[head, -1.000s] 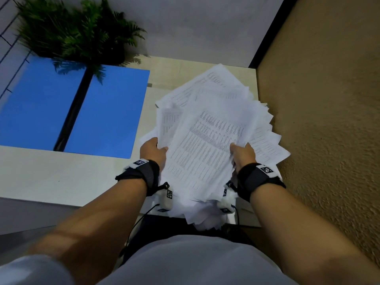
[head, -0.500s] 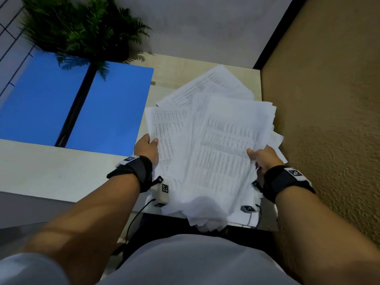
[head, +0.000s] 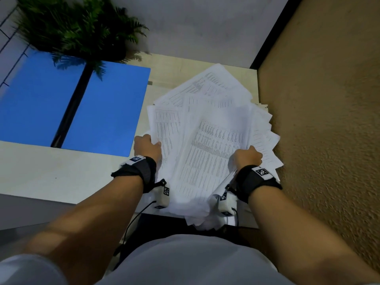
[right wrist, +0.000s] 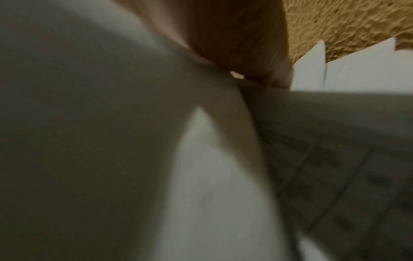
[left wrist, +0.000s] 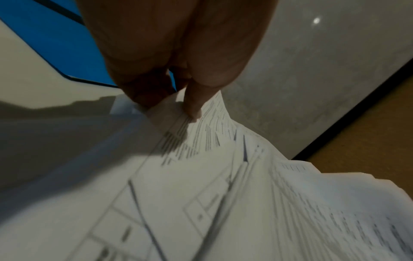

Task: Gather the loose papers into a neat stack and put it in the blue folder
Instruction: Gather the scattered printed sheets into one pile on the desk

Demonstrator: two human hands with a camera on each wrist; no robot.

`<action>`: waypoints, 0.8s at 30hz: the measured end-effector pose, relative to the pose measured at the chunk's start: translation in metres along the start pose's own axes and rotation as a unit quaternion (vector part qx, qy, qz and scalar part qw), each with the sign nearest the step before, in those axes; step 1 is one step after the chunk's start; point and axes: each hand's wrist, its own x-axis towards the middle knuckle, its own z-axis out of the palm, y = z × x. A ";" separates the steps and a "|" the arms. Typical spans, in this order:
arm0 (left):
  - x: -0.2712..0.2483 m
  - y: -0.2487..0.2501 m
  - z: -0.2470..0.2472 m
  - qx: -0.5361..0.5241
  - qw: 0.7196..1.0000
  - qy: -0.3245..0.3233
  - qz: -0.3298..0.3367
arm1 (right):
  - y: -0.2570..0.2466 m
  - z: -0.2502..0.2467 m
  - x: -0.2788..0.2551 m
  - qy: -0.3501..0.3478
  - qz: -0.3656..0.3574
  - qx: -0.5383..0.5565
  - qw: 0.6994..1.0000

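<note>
A fanned, uneven bundle of printed white papers (head: 207, 145) is held over the right part of the table, its sheets splayed at different angles. My left hand (head: 147, 146) grips the bundle's left edge; in the left wrist view its thumb and fingers (left wrist: 192, 106) pinch the sheets (left wrist: 223, 194). My right hand (head: 247, 158) clutches the right side of the papers (right wrist: 357, 74), fingers curled under them. The blue folder (head: 72, 108) lies open and flat on the table to the left, a dark spine down its middle.
A green potted plant (head: 78, 31) stands at the table's back left, its fronds over the folder. The pale table (head: 51, 177) ends at a tan textured wall (head: 329, 120) on the right. Grey wall rises behind.
Both hands shifted on the bundle: the right hand moved out to the right and came partly back, the left stayed on the left edge. The sheets fanned differently.
</note>
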 end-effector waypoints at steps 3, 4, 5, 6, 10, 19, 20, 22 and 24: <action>-0.012 0.003 0.004 -0.035 0.999 -0.004 0.017 | 0.005 0.000 -0.001 -0.045 -0.043 0.091 0.994; -0.016 0.005 0.005 -0.039 0.999 -0.002 0.019 | 0.005 -0.001 -0.003 -0.064 -0.051 0.107 0.991; -0.019 0.007 0.006 -0.047 0.999 -0.002 0.017 | 0.004 -0.003 -0.004 -0.082 -0.059 0.122 0.987; -0.021 0.009 0.007 -0.060 0.998 0.000 0.013 | 0.003 -0.005 -0.007 -0.102 -0.066 0.127 0.984; -0.027 0.017 0.008 -0.119 0.993 -0.009 0.000 | 0.004 0.001 -0.016 -0.180 -0.094 0.110 0.973; -0.023 0.009 0.007 -0.113 0.991 -0.073 0.000 | 0.006 0.018 -0.037 -0.145 -0.131 0.137 0.971; -0.022 0.006 0.008 -0.122 0.990 -0.067 -0.008 | 0.009 0.011 -0.037 -0.075 -0.116 0.143 0.980; -0.017 -0.002 0.006 -0.172 0.982 -0.065 -0.037 | 0.017 -0.006 -0.032 0.060 -0.032 0.102 0.992; -0.014 -0.007 0.002 -0.187 0.979 -0.059 -0.047 | 0.038 -0.014 -0.013 0.099 0.092 0.085 0.987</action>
